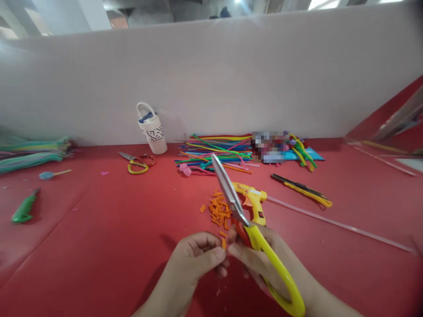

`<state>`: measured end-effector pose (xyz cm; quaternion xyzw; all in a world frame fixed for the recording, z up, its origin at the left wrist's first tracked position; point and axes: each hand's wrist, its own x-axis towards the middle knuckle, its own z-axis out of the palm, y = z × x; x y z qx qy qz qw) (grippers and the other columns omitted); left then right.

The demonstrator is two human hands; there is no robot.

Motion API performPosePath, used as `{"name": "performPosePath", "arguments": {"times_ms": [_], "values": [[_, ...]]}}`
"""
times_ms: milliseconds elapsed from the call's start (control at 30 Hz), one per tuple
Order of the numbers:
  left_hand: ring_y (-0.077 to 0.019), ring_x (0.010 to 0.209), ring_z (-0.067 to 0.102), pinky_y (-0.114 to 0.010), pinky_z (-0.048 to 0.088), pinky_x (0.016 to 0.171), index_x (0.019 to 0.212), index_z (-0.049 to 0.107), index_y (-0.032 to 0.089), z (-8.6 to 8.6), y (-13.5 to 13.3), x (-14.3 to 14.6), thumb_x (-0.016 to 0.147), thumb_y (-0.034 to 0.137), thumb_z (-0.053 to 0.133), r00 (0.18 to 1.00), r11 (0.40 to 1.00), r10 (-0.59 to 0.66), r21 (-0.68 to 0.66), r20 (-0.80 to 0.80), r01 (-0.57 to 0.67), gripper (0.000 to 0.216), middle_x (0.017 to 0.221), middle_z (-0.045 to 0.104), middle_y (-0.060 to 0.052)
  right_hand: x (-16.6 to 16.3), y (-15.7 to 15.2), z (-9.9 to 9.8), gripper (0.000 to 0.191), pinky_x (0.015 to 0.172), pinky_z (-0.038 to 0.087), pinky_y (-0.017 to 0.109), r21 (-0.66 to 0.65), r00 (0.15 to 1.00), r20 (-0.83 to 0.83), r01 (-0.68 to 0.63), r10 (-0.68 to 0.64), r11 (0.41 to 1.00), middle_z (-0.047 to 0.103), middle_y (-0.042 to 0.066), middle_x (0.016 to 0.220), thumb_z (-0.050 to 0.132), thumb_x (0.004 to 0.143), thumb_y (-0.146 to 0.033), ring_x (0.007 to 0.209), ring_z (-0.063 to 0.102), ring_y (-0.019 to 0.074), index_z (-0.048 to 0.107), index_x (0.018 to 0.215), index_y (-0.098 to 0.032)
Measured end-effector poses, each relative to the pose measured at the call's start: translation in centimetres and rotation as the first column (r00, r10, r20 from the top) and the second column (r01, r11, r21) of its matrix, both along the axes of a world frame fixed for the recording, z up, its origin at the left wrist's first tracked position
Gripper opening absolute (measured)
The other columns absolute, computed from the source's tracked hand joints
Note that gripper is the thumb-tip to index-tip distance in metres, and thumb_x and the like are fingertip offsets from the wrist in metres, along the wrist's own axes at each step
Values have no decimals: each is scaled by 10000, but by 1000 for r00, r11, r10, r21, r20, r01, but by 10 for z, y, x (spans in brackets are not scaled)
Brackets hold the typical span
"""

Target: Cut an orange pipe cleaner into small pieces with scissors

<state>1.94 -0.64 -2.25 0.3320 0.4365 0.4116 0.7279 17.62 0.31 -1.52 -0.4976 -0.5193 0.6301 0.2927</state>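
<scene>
My left hand (200, 259) is closed in a pinch on a small orange piece (224, 243), which pokes up between thumb and forefinger. Beside it, my right hand (261, 255) is wrapped around large scissors (274, 264) with yellow and red handles. Their blades point up and away, pressed together or nearly so. The right fingertips sit very close to the orange piece; whether they touch it I cannot tell. Just beyond the hands lies a heap of short orange cut pieces (218, 210). A yellow glue gun (256, 202) lies behind the scissor blades, partly hidden.
Colourful pipe cleaners (214, 154) lie along the white wall (211, 83), near a white tumbler (153, 134). Other scissors (137, 163) and a green-handled tool (26, 207) lie to the left. A long clear glue stick (340, 224) and yellow-black tweezers-like tool (302, 190) are on the right.
</scene>
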Motion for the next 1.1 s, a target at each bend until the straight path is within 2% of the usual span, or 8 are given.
{"name": "performPosePath", "arguments": {"times_ms": [100,200,300,400,533,667,900,1100], "values": [[-87,491,509,-203,388,527,629,658,129,-4,0,4,612,204,715,997,999,-38,-14,-73,37,95,540,606,10,-1,0,1,325,306,236,156,-10,999,-47,-18,18,1000,495,-79,498,617,683,-478,315,327,29,493,768,-190],[-84,463,477,-201,363,495,590,639,140,-3,1,5,570,171,715,987,998,-61,-15,-149,59,85,492,574,31,0,0,4,288,309,237,153,10,999,-1,36,-36,999,418,-101,413,585,709,-450,299,304,28,444,666,-203],[-83,477,488,-193,364,509,596,634,151,0,1,3,600,183,714,986,999,-34,8,-161,35,86,493,584,32,3,-1,6,313,321,274,169,11,990,25,139,-139,990,339,-119,350,554,715,-501,296,320,53,421,673,-222],[-84,503,516,-192,386,539,648,651,155,3,2,0,642,229,718,994,1000,5,10,-109,-4,99,550,627,14,5,-2,5,341,321,273,177,16,994,56,90,-91,996,348,-110,334,528,720,-545,294,341,65,432,678,-221],[-87,533,542,-193,404,567,671,680,134,0,0,0,663,237,718,996,998,-60,-9,-66,60,110,591,643,-4,4,-3,1,267,317,254,153,30,999,21,25,-26,999,419,-107,423,523,755,-467,309,317,40,501,790,-203],[-102,553,558,-211,419,575,705,699,130,-3,0,1,652,240,725,993,994,-105,-25,-56,104,125,618,657,-18,2,-5,6,227,315,256,156,20,1000,24,19,-19,1000,432,-98,448,531,738,-417,310,314,32,451,704,-208],[-94,515,507,-208,396,535,589,639,146,1,1,9,496,176,784,990,1000,8,-7,-142,-9,175,539,595,26,-2,-6,10,172,338,247,179,81,997,66,25,-31,996,317,-118,411,519,712,-334,317,299,45,399,656,-223],[-78,495,506,-183,397,528,618,656,144,4,1,4,581,176,753,984,990,140,22,-108,-138,109,516,595,28,1,-6,12,272,396,252,202,199,987,151,16,-47,980,313,-93,459,481,759,-391,399,301,66,311,614,-236]]}}
